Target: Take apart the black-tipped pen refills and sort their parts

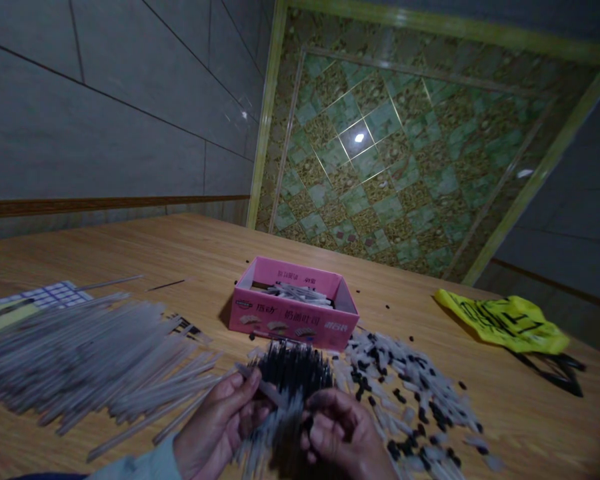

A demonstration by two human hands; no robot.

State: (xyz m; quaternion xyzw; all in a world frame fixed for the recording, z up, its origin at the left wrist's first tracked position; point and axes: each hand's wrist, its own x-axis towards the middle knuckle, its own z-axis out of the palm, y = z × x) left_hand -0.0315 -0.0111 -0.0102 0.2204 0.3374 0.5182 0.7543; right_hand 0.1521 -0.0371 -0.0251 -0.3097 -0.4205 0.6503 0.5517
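At the bottom middle, my left hand is closed around a thin clear pen barrel that points up and right. Close beside it, my right hand is curled with its fingers pinched, and what they hold is blurred. Between and beyond the hands lies a bundle of black pen refills. A big pile of clear pen barrels spreads to the left. A heap of small clear and black caps and tips lies to the right.
A pink open cardboard box with several finished pens stands behind the refills on the wooden table. A yellow plastic bag lies at the right. Printed sheets sit at the far left. Tiled walls rise behind.
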